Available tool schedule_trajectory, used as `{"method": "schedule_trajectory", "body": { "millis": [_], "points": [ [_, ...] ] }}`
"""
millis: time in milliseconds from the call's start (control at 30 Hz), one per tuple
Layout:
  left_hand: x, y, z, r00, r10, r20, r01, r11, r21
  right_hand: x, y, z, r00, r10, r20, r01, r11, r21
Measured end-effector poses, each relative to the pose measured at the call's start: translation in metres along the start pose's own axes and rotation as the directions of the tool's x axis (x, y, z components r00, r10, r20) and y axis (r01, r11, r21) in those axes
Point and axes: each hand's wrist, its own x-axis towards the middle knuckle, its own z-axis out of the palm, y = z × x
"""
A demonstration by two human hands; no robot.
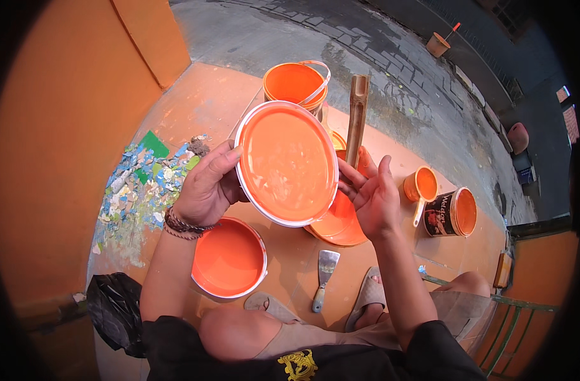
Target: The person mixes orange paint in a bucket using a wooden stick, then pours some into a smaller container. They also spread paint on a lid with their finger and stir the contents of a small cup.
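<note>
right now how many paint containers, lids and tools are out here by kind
open paint buckets: 2
paint can on its side: 1
small scoop cup: 1
lids: 2
putty knife: 1
bamboo stick: 1
total: 8

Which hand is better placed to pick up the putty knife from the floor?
Right, probably. The right hand only steadies the paint lid's edge with open fingers, while the left hand has the grip. The putty knife lies below, nearer the right.
</note>
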Motion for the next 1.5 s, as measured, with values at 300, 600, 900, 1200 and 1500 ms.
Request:
{"method": "schedule_trajectory", "body": {
  "millis": [300, 600, 900, 1200, 1500],
  "points": [
    [0.002, -0.018, 0.08, 0.997, -0.059, -0.045, 0.065, 0.987, 0.147, -0.048, -0.025, -0.046, 0.969, 0.068, -0.238, -0.061, 0.998, 0.035],
    [-0.011, -0.046, 0.113, 0.993, -0.06, -0.1, 0.097, 0.906, 0.411, -0.109, 0.004, -0.057, 0.92, 0.391, 0.003, -0.349, 0.825, -0.444],
    [0.003, -0.056, 0.112, 0.985, -0.068, -0.161, 0.118, 0.937, 0.327, -0.115, -0.025, -0.04, 0.946, 0.232, 0.228, -0.035, 0.769, -0.638],
    [0.016, -0.058, 0.1, 0.956, -0.002, -0.294, 0.052, 0.985, 0.163, -0.121, -0.021, -0.035, 0.869, 0.122, 0.48, 0.369, 0.487, -0.792],
    [0.032, -0.058, 0.099, 0.937, 0.048, -0.345, -0.01, 0.994, 0.111, -0.123, -0.018, -0.04, 0.936, 0.157, 0.315, 0.167, 0.59, -0.79]
  ]
}}
